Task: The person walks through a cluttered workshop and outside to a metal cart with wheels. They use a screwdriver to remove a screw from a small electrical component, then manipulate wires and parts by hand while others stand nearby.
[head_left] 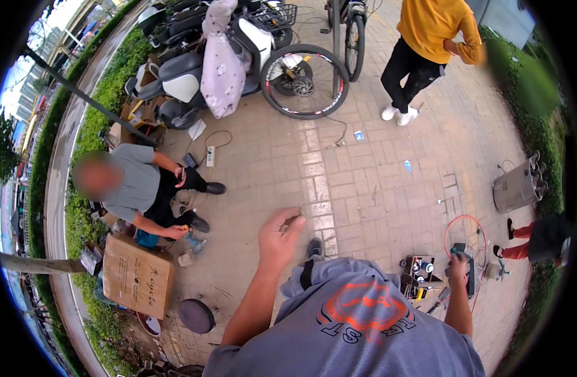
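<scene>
My left hand (282, 232) is raised in the middle of the view, thumb and index finger pinched together; any small item between them is too small to name. On my right, my right hand (457, 267) is closed on a teal-ended tool (455, 252) beside a looped red hose (464, 217). Just left of that hand sits an open toolbox (419, 273) with cans and small tools, and a dark case (469, 264) lies by the hose on the paving.
A seated person (128, 182) is at left beside a cardboard box (138, 276) and round stool (195, 314). Scooters (182, 81), a loose wheel (304, 81) and a standing person (430, 31) are ahead. At right are a metal bin (514, 185) and another person (543, 239).
</scene>
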`<state>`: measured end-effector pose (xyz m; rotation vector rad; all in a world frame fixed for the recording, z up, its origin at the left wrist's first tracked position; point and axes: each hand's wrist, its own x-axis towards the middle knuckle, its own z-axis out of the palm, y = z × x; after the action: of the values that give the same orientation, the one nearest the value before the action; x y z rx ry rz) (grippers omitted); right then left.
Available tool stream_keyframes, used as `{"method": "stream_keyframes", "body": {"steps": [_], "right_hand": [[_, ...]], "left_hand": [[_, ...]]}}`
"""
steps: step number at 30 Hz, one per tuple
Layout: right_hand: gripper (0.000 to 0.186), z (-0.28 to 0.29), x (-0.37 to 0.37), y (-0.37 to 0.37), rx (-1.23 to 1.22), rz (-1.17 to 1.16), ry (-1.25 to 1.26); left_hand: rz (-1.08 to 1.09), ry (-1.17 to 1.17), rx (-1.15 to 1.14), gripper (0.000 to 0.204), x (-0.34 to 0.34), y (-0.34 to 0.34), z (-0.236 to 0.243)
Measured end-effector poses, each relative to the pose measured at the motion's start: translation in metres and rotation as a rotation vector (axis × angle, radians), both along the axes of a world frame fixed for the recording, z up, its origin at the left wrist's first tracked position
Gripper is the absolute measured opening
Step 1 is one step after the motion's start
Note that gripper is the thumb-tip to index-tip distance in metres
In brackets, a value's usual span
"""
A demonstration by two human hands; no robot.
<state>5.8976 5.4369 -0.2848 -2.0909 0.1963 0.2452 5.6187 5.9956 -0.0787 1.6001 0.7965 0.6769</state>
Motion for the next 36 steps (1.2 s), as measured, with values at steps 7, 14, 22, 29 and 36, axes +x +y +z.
{"method": "stream_keyframes", "body": {"steps": [7, 14, 22, 29, 36], "right_hand": [[0.044, -0.025, -0.203, 0.068, -0.421, 0.187, 0.381], [0.036, -0.028, -0.216, 0.055, -0.284, -0.197, 0.33], [0.039, -0.001, -0.223, 0.071, -0.361, -0.208, 0.358], [0.043, 0.009, -0.239, 0.094, -0.404, -0.05, 0.456], [0.036, 0.011, -0.235, 0.081, -0.316, -0.158, 0.501]], "left_hand": [[-0.162, 0.05, 0.544, 0.017, 0.039, -0.003, 0.03], [-0.451, 0.874, 0.574, 0.051, -0.006, 0.082, -0.174], [-0.957, 1.181, -0.25, 0.08, -0.161, 0.044, -0.332], [-1.111, 1.109, -0.216, 0.06, -0.161, 0.012, -0.341], [-0.621, 1.027, -0.067, 0.041, -0.107, 0.098, -0.309]]}}
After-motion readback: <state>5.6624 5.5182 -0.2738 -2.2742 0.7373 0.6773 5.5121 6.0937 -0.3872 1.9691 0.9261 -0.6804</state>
